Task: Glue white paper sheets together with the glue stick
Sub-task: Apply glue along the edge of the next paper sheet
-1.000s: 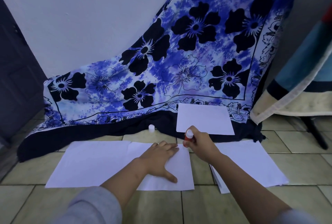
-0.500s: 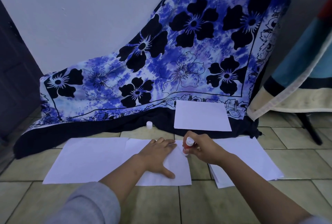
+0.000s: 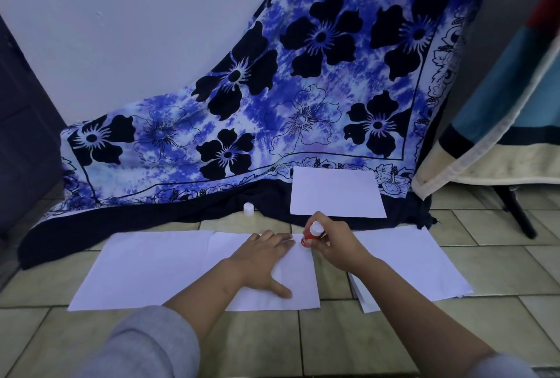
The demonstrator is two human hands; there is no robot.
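Observation:
Two overlapping white sheets [image 3: 157,268] lie side by side on the tiled floor. My left hand [image 3: 263,259] presses flat on the right-hand one, fingers spread. My right hand [image 3: 333,244] grips a red glue stick [image 3: 310,233] with a white end, its lower end down at the far right corner of that sheet. The stick's white cap [image 3: 248,209] stands on the floor behind the sheets. A small stack of white paper [image 3: 418,259] lies to the right, partly under my right forearm. One more white sheet [image 3: 336,191] rests on the cloth's dark hem.
A blue floral cloth [image 3: 303,90] hangs down the wall and spreads onto the floor behind the papers. A striped towel [image 3: 500,135] hangs at the right over a dark stand leg [image 3: 515,214]. A dark door [image 3: 21,123] is at the left.
My right hand has brought the glue stick down and left, from just beyond the sheet to its far right corner. My left hand keeps pressing the sheet.

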